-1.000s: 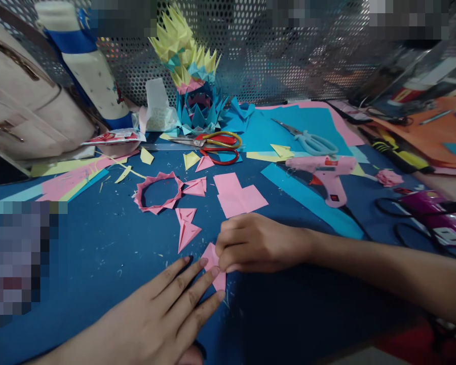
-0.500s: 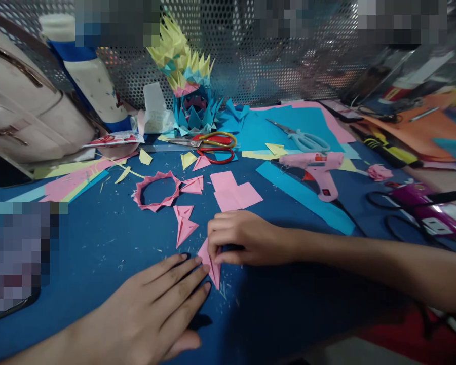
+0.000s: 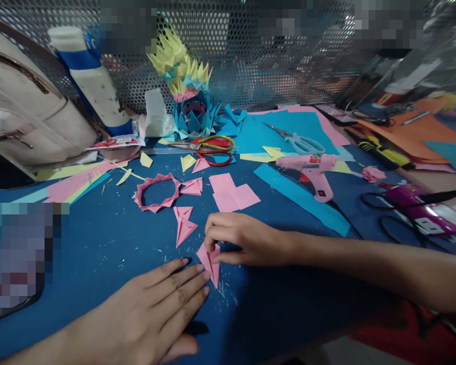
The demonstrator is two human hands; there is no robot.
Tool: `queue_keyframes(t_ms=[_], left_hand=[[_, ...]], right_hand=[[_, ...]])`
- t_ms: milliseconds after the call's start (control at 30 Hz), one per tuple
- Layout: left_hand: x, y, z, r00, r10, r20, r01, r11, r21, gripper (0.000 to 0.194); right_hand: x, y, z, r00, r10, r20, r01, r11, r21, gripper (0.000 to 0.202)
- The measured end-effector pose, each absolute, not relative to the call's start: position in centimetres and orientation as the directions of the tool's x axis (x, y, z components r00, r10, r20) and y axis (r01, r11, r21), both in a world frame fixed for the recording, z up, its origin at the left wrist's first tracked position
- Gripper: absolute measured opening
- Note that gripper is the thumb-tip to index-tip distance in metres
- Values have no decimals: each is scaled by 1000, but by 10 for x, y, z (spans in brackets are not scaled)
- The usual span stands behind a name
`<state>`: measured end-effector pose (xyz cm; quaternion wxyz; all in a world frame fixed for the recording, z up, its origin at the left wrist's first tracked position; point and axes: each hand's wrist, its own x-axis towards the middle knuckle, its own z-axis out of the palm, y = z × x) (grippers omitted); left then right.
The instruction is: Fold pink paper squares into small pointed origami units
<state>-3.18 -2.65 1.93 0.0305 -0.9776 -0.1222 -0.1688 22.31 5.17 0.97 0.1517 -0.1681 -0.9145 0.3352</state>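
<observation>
A small pink paper [image 3: 214, 274], folded to a narrow point, lies on the blue table under both hands. My left hand [image 3: 152, 306] is flat with its fingers stretched out, and its fingertips touch the paper's left edge. From the right, my right hand [image 3: 247, 237] pinches the upper part of the paper between curled fingers and thumb, which hide some of the fold. Just above lie more folded pink pieces [image 3: 185, 230] and a ring of joined pink folds [image 3: 140, 195]. Flat pink squares [image 3: 233, 193] rest beyond my right hand.
A pink glue gun [image 3: 315, 170] with a black cord lies at the right, near light-blue scissors [image 3: 302, 143]. Red-handled scissors [image 3: 213, 151] and a spiky paper model [image 3: 192, 111] are at the back. A beige bag [image 3: 26, 111] and a white-and-blue bottle [image 3: 93, 83] stand left.
My right fingers have shifted slightly up on the pink paper, so more of its fold shows. My left hand stays flat beside it. The view has moved a little.
</observation>
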Motion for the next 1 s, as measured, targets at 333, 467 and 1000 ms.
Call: queue_keyframes(t_ms=[333,467,1000], left_hand=[[-26,-24,22,920,248,303,272,-962,-36,43],[-26,-26,15,886,306,348,335,-942,-24,49],[-29,-24,1,778,498,382,482,-864,144,35]], right_hand=[[223,51,9,-895,413,169,212,726,-654,5],[224,53,9,-896,406,179,196,723,-662,7],[236,48,7,-902,182,391,97,969,-226,26]])
